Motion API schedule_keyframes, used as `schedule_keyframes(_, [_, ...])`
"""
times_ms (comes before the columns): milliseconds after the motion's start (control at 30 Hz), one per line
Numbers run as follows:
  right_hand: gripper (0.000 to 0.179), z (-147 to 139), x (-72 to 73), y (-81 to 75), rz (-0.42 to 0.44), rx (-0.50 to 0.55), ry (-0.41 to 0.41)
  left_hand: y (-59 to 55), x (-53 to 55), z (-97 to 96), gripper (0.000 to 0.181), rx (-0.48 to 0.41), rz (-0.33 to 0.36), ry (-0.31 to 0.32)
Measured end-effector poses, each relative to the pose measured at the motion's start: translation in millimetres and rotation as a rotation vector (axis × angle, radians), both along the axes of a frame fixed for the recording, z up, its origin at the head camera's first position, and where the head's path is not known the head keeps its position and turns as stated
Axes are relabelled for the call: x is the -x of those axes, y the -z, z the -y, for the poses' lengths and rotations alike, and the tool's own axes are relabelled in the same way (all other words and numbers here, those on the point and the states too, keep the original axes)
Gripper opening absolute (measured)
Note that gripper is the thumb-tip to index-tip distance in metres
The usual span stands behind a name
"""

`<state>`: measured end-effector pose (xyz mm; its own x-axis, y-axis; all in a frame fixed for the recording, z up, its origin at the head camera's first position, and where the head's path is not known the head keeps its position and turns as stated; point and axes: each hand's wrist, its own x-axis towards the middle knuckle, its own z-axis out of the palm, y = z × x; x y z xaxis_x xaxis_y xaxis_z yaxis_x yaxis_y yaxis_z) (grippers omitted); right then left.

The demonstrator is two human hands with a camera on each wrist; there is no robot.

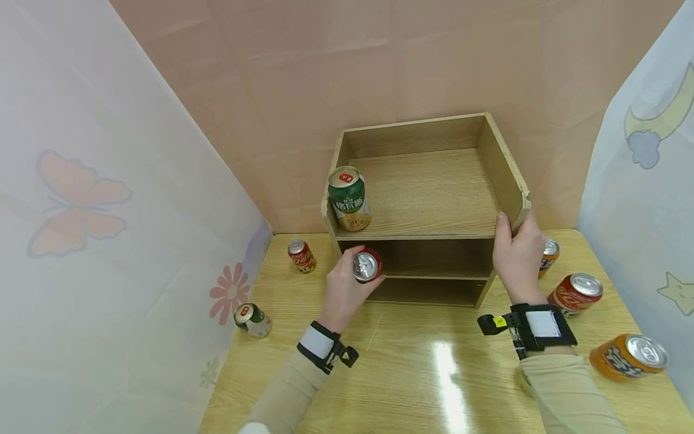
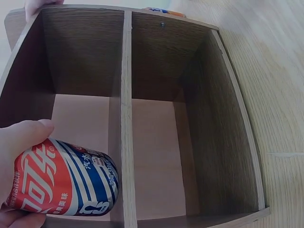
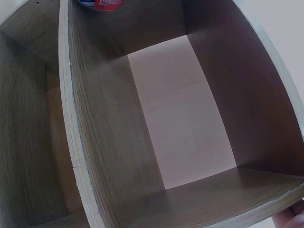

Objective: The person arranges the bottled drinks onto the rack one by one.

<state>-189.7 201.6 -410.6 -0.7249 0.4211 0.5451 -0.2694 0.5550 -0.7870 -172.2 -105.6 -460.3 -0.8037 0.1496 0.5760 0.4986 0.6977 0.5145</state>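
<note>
A wooden shelf unit (image 1: 428, 193) with a top tray and two compartments below stands against the back wall. My left hand (image 1: 341, 292) grips a red cola can (image 1: 367, 266) at the left of the middle compartment. In the left wrist view, that can (image 2: 66, 183) points bottom-first into the compartment beside the dividing board (image 2: 127, 118), with my thumb along its side. My right hand (image 1: 519, 259) holds the front of the unit's right side panel, thumb on the inner face. A green can (image 1: 349, 202) stands upright in the top tray's left front corner.
Left of the unit, a red can (image 1: 302, 256) and a green-and-white can (image 1: 253, 320) are on the wooden table (image 1: 401, 374). On the right are an orange-and-blue can (image 1: 549, 258), a red can (image 1: 576, 294) and an orange can (image 1: 629, 357). My right forearm partly hides another object.
</note>
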Motion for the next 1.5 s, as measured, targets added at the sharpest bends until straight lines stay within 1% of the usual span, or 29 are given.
schedule_keyframes(200, [0.04,-0.3,0.6,0.5,-0.002,0.001,0.0,-0.5,3.0,-3.7,0.073,0.002,0.012,-0.018])
schedule_keyframes(300, [0.04,-0.9,0.9,0.9,-0.003,0.002,0.0,-1.0,6.4,-5.9,0.07,-0.004,0.013,-0.032])
schedule_keyframes(433, [0.04,-1.4,1.5,1.6,-0.001,0.002,0.0,-1.8,11.6,-10.2,0.064,-0.045,0.065,-0.055])
schedule_keyframes(567, [0.04,-1.8,2.1,2.2,-0.001,0.003,-0.003,-0.9,13.9,-16.0,0.064,-0.074,0.107,-0.094])
schedule_keyframes(667, [0.04,-2.2,2.6,2.5,-0.001,0.004,0.001,0.9,15.9,-20.6,0.066,-0.074,0.097,-0.116])
schedule_keyframes(933, [0.039,-1.4,1.7,0.8,-0.004,0.002,0.005,2.7,25.6,-28.5,0.072,-0.115,0.087,-0.122])
schedule_keyframes(1167, [0.039,-0.6,1.6,2.0,0.001,0.003,0.007,1.8,33.4,-30.1,0.067,-0.108,0.118,-0.161])
schedule_keyframes(1300, [0.039,-0.6,2.0,2.2,-0.001,0.001,0.001,-0.1,35.2,-30.8,0.065,-0.096,0.135,-0.178])
schedule_keyframes(1500, [0.038,-0.5,1.8,1.9,-0.004,-0.001,0.008,0.8,37.0,-31.6,0.063,-0.071,0.146,-0.191])
